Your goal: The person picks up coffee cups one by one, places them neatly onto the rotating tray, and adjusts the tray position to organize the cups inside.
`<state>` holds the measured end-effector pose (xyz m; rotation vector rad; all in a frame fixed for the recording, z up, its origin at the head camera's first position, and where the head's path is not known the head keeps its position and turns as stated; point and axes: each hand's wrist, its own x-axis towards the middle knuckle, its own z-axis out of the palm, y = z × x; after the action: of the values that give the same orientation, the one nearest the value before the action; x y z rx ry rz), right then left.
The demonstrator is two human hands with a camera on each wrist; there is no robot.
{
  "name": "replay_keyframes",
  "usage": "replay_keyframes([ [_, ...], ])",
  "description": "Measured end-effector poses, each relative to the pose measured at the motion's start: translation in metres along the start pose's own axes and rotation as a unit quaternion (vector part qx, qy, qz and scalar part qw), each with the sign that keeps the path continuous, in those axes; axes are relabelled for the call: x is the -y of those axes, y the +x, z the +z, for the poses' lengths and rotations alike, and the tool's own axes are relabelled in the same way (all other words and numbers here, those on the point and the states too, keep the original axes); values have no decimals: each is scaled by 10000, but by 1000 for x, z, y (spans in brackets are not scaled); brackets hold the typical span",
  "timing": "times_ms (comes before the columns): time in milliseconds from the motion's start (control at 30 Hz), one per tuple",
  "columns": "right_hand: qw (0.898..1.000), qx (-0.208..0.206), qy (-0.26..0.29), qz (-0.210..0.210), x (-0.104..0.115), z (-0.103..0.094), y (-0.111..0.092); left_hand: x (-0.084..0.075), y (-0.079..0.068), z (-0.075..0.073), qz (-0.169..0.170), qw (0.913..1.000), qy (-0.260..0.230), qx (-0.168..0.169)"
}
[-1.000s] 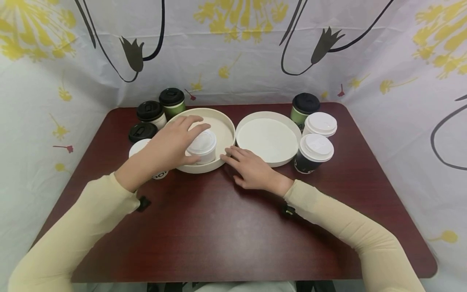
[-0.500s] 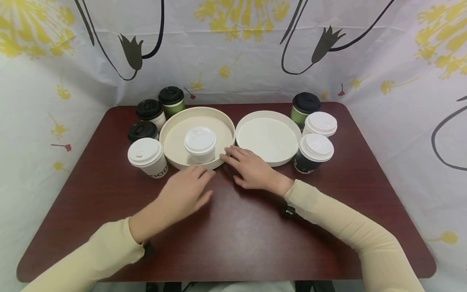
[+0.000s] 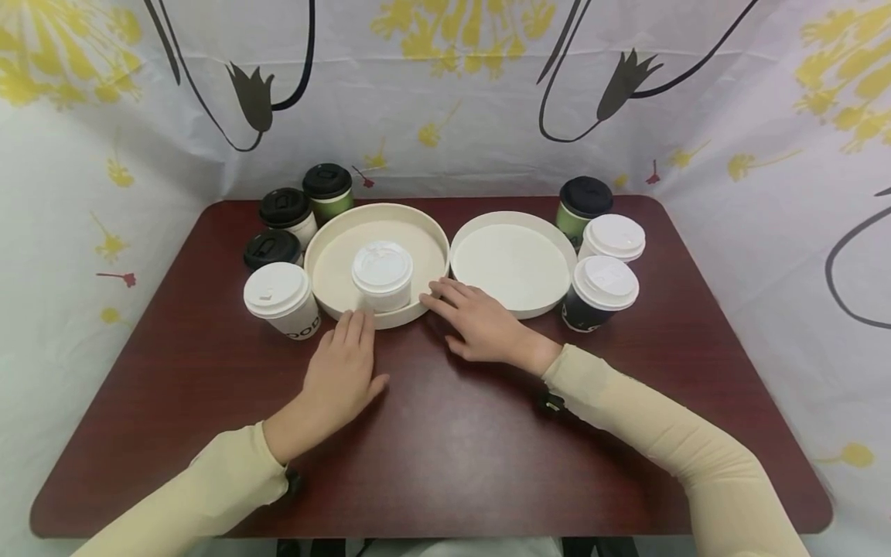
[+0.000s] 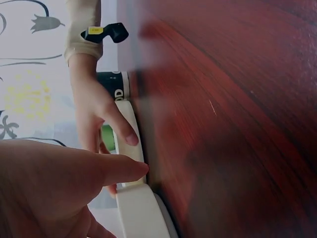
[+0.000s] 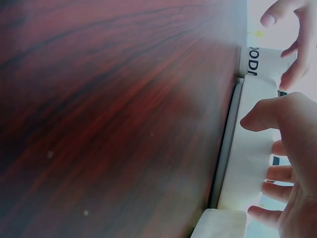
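Two round cream trays stand side by side on a dark red table. In the left tray sits a white-lidded paper cup. My left hand lies with straight fingers, its fingertips right at that tray's front rim beside the cup. My right hand has its fingertips at the left tray's front right rim, close to where it meets the right tray. Neither hand holds anything. In the right wrist view, the right hand's fingers spread along the tray's outer wall.
Left of the trays stand a white-lidded cup and several black-lidded cups. On the right are a green cup with a black lid, a white-lidded cup and a dark cup with a white lid. A patterned cloth hangs behind.
My left hand has come away from the cup in the left tray, drawn back toward me, then settled at the tray's front rim. The right hand has stayed in place.
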<state>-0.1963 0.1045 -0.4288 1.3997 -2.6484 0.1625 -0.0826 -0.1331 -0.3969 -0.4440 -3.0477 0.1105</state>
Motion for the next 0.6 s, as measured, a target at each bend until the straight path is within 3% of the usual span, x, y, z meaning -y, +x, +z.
replay_keyframes([
  [133, 10000, 59, 33, 11, 1, 0, 0, 2, 1, 5, -44, 9999, -93, 23],
  [600, 9993, 35, 350, 90, -9, -6, 0, 11, 2, 14, 14, 9994, 249, -223],
])
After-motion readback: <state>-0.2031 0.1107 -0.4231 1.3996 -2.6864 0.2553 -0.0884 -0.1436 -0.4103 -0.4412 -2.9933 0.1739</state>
